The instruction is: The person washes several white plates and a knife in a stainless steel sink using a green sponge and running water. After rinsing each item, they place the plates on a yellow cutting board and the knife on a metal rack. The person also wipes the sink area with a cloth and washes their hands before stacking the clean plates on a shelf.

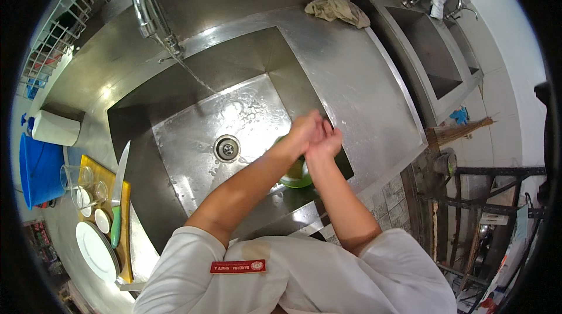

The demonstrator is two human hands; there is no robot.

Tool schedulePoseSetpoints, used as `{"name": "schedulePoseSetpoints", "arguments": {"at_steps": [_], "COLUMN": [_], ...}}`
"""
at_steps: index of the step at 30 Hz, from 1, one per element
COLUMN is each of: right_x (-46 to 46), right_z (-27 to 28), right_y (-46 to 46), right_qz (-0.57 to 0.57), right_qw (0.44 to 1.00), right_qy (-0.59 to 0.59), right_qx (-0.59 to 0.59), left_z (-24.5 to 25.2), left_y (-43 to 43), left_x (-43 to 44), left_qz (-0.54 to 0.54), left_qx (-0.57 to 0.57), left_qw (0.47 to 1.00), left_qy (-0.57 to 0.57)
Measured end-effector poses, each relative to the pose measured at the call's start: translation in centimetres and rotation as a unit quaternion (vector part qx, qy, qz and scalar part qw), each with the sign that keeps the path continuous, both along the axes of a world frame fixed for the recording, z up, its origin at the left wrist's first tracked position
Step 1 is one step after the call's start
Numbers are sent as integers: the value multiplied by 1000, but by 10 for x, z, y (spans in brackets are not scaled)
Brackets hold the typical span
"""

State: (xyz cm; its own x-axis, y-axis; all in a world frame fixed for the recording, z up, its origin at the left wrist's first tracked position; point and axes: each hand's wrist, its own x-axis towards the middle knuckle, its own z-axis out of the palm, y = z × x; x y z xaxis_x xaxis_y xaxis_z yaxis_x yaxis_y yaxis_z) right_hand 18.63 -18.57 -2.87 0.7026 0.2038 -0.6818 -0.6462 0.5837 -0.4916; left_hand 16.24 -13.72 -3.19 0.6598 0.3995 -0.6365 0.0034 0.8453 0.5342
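Note:
My left hand (308,128) and my right hand (326,142) touch each other above the right side of a stainless steel sink (228,107). The left hand is blurred, and the right hand's fingers are curled. Whether anything lies between the palms cannot be told. Below the wrists a round green container (296,178) sits in the sink, partly hidden by my forearms. Water runs from a chrome gooseneck faucet (144,11) at the upper left into the basin. The metal drain (227,149) is uncovered, with wet patches around it.
At left, a yellow cutting board (125,226) holds a green-handled knife (117,200), clear glasses (94,191) and small white bowls (102,221); stacked white plates (96,250) overlap its edge. A blue bucket (41,173) stands beyond. A crumpled cloth (337,9) lies on the upper right counter.

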Motion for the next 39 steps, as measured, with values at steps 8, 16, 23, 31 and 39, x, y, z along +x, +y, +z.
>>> {"name": "schedulePoseSetpoints", "arguments": {"at_steps": [8,16,23,31,39], "right_x": [-60,-107,-116,-21,105], "right_z": [6,-12,-1,30,65], "right_y": [29,171,207,159,-61], "right_qz": [178,330,394,401,413], "right_qw": [974,904,883,822,826], "right_qy": [-116,81,43,-30,-361], "right_qx": [75,258,252,404,-132], "left_z": [-42,-6,11,50,46], "left_y": [41,148,170,116,13], "left_x": [-73,-151,-147,-69,38], "left_qz": [143,439,525,350,-60], "left_qx": [-61,36,104,324,150], "left_qw": [973,891,841,866,978], "left_qy": [-172,-114,-79,-153,-134]}}
